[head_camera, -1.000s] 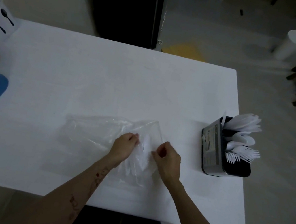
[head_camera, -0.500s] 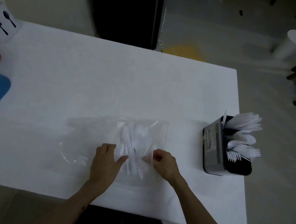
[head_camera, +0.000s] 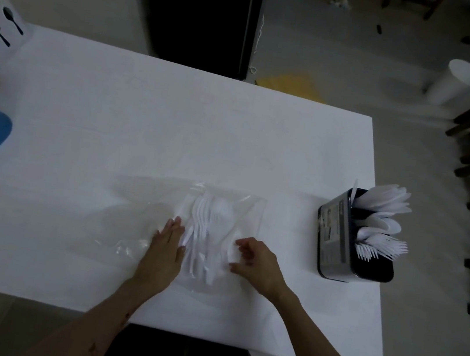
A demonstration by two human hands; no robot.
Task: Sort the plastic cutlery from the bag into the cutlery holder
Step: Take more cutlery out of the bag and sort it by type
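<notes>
At lower centre, the clear plastic bag (head_camera: 143, 210) is pinned flat by the left hand (head_camera: 164, 252), fingers straight; white plastic cutlery (head_camera: 207, 234) inside is seemingly pinched by the curled right hand (head_camera: 257, 262), for the black holder (head_camera: 337, 242) at right.

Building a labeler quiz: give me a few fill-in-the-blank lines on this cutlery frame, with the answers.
1. The loose white cutlery lies inside a clear plastic ____.
2. The left hand lies ____ on the bag, fingers straight.
3. The black cutlery holder stands near the table's ____ edge.
4. The colour of the table is ____.

Answers: bag; flat; right; white
</notes>
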